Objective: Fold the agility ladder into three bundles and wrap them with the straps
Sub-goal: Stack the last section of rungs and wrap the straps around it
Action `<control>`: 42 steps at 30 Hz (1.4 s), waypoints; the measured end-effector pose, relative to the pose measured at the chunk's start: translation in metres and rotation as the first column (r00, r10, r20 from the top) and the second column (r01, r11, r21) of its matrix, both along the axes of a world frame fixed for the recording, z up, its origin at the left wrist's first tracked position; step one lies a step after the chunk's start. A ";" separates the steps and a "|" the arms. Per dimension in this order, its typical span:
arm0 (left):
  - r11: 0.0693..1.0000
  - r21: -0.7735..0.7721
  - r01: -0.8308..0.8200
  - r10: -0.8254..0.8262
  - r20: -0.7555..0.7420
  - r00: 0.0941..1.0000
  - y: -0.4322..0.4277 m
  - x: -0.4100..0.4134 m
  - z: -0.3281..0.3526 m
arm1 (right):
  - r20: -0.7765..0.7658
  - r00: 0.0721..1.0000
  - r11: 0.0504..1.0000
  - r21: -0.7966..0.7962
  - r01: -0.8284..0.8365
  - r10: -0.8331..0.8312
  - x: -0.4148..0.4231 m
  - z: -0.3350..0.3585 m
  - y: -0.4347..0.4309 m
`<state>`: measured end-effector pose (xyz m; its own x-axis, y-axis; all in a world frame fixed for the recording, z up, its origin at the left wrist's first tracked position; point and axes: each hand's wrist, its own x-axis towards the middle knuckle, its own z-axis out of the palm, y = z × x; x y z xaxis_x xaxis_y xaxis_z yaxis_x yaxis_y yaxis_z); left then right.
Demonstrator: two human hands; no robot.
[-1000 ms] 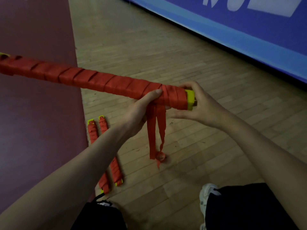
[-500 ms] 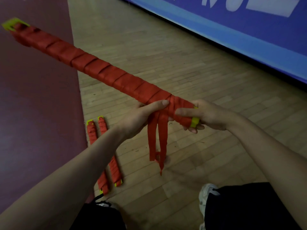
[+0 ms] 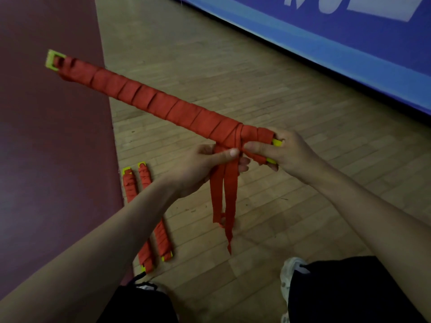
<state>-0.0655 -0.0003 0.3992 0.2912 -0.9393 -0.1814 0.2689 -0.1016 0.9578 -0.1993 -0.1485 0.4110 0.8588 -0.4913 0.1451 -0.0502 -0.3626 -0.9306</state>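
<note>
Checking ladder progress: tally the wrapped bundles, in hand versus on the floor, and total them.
In hand: 1 (held bundle)
On floor: 2 (left floor bundle, right floor bundle)
Total: 3

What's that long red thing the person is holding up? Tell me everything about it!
The bundle is a long bar wound round and round with red cloth-like strap. Both tips show yellow-green plastic. It slants in the air above the wooden floor. The right hand grips its near end; beside it the left hand pinches the loose strap tails, which hang down.
</note>
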 end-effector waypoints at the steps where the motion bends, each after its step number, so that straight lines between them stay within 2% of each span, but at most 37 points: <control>1: 1.000 0.013 0.015 -0.015 -0.005 1.000 0.000 -0.001 -0.001 | 0.012 1.000 0.999 -0.021 0.027 -0.026 0.001 -0.001 -0.001; 5: 0.998 0.059 0.002 0.000 -0.026 1.000 0.000 -0.002 0.003 | 0.033 0.992 0.980 -0.149 0.129 -0.125 0.003 -0.003 -0.001; 9: 0.999 0.046 -0.012 0.014 -0.042 0.999 -0.001 -0.004 0.008 | 0.052 0.976 0.910 -0.354 0.217 -0.213 0.003 -0.004 0.000; 13: 0.998 0.027 -0.055 0.055 -0.002 0.999 -0.002 -0.004 0.008 | 0.048 0.975 0.753 -0.627 0.199 -0.217 0.006 -0.006 0.003; 18: 0.998 0.018 -0.064 0.063 0.079 0.995 0.002 0.001 0.008 | 0.038 0.985 0.574 -0.809 0.129 -0.168 0.011 -0.006 0.008; 21: 0.999 0.009 -0.048 0.047 0.106 0.993 0.005 0.003 0.011 | 0.076 0.988 0.467 -0.875 0.133 -0.138 0.013 -0.006 0.009; 27: 0.997 -0.024 -0.073 0.073 0.009 0.997 0.007 0.000 0.013 | 0.247 0.962 0.274 -0.923 0.269 -0.114 0.022 -0.017 0.016; 30: 0.984 0.002 -0.179 0.179 0.035 0.983 0.004 -0.005 0.013 | 0.276 0.951 0.223 -0.927 0.302 -0.138 0.022 -0.025 0.022; 31: 0.974 0.017 -0.227 0.227 0.036 0.973 0.003 -0.006 0.012 | 0.267 0.952 0.231 -0.927 0.296 -0.147 0.022 -0.028 0.023; 33: 0.953 0.047 -0.299 0.300 -0.009 0.954 0.002 -0.008 0.011 | 0.229 0.963 0.303 -0.916 0.263 -0.145 0.022 -0.030 0.025; 36: 0.945 0.032 -0.327 0.328 -0.046 0.944 0.001 -0.004 0.010 | 0.105 0.991 0.554 -0.822 0.131 -0.079 0.017 -0.023 0.023; 37: 0.945 0.008 -0.326 0.326 -0.033 0.945 0.002 -0.002 0.010 | 0.065 0.997 0.666 -0.742 0.081 -0.049 0.015 -0.018 0.021; 39: 0.946 -0.042 -0.321 0.321 0.003 0.947 0.002 0.001 0.010 | 0.033 0.999 0.878 -0.477 0.048 -0.037 0.010 -0.006 0.020; 40: 0.950 -0.065 -0.306 0.308 0.020 0.951 0.002 0.000 0.011 | 0.017 0.998 0.942 -0.331 0.065 -0.063 0.009 0.000 0.018; 42: 0.959 -0.104 -0.265 0.271 0.049 0.961 0.001 -0.003 0.011 | -0.065 0.993 0.988 -0.122 0.093 -0.101 0.007 0.009 0.015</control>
